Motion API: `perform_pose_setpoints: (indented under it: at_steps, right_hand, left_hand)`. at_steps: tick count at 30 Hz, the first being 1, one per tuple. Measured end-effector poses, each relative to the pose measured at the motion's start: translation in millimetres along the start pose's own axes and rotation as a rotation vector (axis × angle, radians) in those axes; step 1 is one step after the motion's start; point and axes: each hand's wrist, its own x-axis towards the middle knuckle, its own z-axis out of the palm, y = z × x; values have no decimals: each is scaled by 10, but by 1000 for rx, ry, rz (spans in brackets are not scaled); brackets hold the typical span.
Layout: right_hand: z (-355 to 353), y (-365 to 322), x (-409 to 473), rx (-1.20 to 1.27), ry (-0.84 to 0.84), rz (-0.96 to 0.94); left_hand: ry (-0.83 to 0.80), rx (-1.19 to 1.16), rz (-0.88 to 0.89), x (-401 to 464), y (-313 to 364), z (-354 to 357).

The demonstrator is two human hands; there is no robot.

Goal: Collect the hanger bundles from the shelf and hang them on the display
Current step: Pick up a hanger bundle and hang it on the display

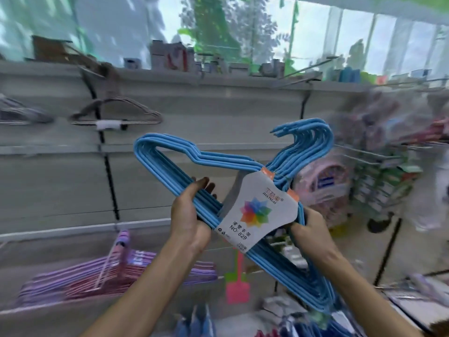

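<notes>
Head view: blue hanger bundle (218, 164) held up in mid-air in front of the display wall (170, 113), tilted, hooks (303, 135) pointing up and to the right. White paper label (257, 210) wraps the necks, printed "NO. 829".

Left hand (192, 210): fingers curled round the bundle's long lower bars, left of the label. Right hand (308, 227): grips the bundle at the label's lower right edge; its fingertips are behind the bars, so exactly how it closes I cannot tell beyond a firm hold.

Surroundings: grey hanger bundle (116, 113) already hangs on a peg high on the wall's left half. Pink and purple hanger bundles (109, 271) sit on a peg at the lower left. Pink fly swatter (238, 283) hangs below the held bundle. Bare wire pegs (364, 154) project near the wall's right edge, just beside the hooks.

Risks (judgement): the label is the only visible binding; hooks are fanned, so some may miss a peg and the bundle could hang crooked or drop. Swinging the long lower corner could snag the swatter or neighbouring stock.

Unclear: heavy motion blur over shelves and right-side goods; the target peg cannot be identified. Bundle's lower right corner merges with blue items at the bottom edge.
</notes>
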Motion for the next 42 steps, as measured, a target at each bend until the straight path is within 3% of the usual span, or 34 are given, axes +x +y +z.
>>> perform_pose_setpoints:
  at_steps: [10,20,32,42]
  right_hand:
    - [1585,-510,-155,61,-218,-72]
    - [2265,-615,-266,29,-263,-43]
    - [2103,-441,431,-286,-264,-86]
    - [2148,-141,1410,-428,-352,-157]
  left_hand:
    - [148,29,126,-151,1220,-1217]
    - [187,-15,133,-250,1732,-1814]
    - [256,-336,-89,469,1308,-2032]
    - [426,-370,-23,1270,823,-1986]
